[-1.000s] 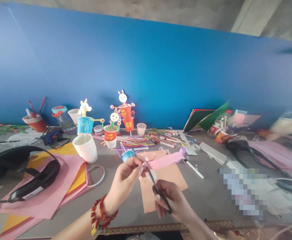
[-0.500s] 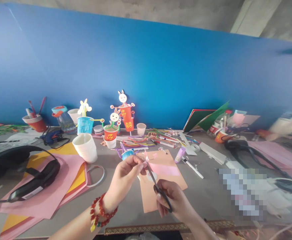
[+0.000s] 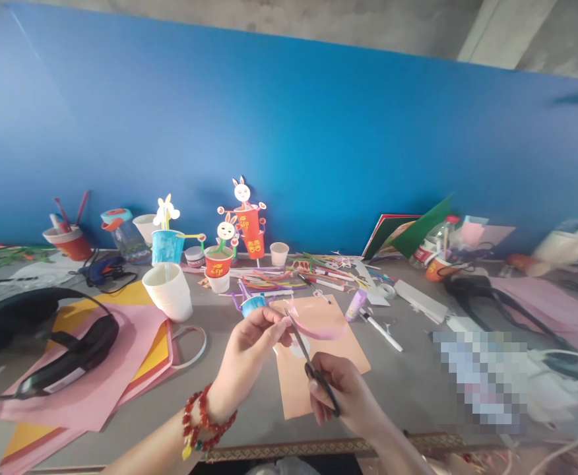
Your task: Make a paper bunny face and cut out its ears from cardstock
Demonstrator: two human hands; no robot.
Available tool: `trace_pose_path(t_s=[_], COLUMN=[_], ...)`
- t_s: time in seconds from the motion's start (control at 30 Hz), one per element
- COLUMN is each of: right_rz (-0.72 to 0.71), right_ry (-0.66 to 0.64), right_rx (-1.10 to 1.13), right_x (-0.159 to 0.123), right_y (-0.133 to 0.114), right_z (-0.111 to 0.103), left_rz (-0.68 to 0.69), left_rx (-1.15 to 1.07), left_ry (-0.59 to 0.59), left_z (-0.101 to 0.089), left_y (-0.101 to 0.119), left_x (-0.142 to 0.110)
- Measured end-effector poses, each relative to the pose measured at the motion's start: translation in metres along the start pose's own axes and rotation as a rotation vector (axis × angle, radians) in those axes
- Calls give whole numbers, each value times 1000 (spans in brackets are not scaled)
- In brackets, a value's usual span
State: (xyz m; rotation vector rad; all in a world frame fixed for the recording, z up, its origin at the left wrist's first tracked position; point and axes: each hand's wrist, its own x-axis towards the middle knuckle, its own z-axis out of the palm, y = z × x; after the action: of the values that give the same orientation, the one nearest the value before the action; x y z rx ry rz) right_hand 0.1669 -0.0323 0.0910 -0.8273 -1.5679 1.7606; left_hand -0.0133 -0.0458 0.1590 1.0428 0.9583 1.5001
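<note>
Between thumb and fingers, my left hand [image 3: 256, 336] pinches one end of a pink paper strip [image 3: 324, 330], whose other end curves off to the right. My right hand [image 3: 341, 389] is wrapped round the black handles of a pair of scissors [image 3: 305, 349]. The scissor blades point up and left and meet the strip close to my left fingertips; their exact gap is too fine to make out. Under both hands lies a peach paper sheet [image 3: 293, 399] with a pale round piece [image 3: 301, 346] on it, partly hidden behind the scissors.
Behind my hands stand rabbit-topped cup figures [image 3: 249, 231] and a white cup stack [image 3: 170, 293]. A purple glue stick [image 3: 356, 305] and a white marker [image 3: 383, 331] lie right of the sheet. Pink paper [image 3: 91, 402] and a black headset [image 3: 81, 356] are at left.
The pink strip has turned and bent, now showing as a narrow curved band instead of a flat wide one. Both hands stay nearly in place.
</note>
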Motion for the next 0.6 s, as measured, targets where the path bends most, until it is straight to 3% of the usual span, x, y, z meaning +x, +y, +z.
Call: trace_pose_path(t_s=[0.6], right_rz=[-36], right_ry=[-29], right_rx=[86], right_x=[1], right_y=[6], right_z=[2], left_rz=[49], left_rx=[-8], left_ry=[-11], left_z=[2], left_y=[1], left_x=[2])
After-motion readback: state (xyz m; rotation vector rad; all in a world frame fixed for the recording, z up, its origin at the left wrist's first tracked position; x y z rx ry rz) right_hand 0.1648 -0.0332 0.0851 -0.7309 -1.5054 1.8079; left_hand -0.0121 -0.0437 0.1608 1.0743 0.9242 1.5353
